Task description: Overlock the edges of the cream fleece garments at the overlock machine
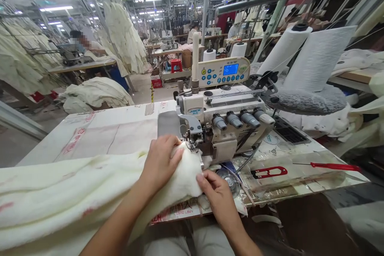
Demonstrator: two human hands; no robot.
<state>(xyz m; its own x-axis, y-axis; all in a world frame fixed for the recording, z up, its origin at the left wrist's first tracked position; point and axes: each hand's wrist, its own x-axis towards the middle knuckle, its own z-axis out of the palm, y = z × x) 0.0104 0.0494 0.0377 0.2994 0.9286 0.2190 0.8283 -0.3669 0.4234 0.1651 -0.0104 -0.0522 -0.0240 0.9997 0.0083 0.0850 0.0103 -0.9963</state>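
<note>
Cream-coloured fleecy fabric [99,184] with small reddish marks spreads over the left of the table and runs up to the needle area of a white overlock sewing machine [195,102]. Close in front of the presser foot, my left hand [162,162] grips the fabric from above, fingers bent and thumb against it. The fabric's right edge is pinched between the thumb and fingers of my right hand [216,194], just below the machine's front. The fabric under my left palm is hidden.
Red thread snips [270,172] and a red-handled screwdriver [334,166] lie on the table's right side. Large white thread cones [319,58] stand behind the machine. A control panel [222,71] rises at its back. Piled cream garments [96,92] and a seated person [87,44] are beyond the table.
</note>
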